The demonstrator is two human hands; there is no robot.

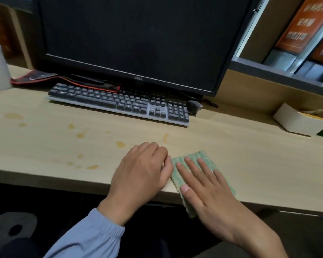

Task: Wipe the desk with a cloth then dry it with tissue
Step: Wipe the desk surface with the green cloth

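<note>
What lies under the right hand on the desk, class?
Under the right hand lies a green cloth, flat on the desk, one end hanging over the front edge. The cloth's middle and the desk beneath it are covered, so any spill there is hidden.

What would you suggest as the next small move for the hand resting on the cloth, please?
Probably slide the right hand, flat on the green cloth, leftward: the amber spills lie left of it on the desk, unwiped.
</note>
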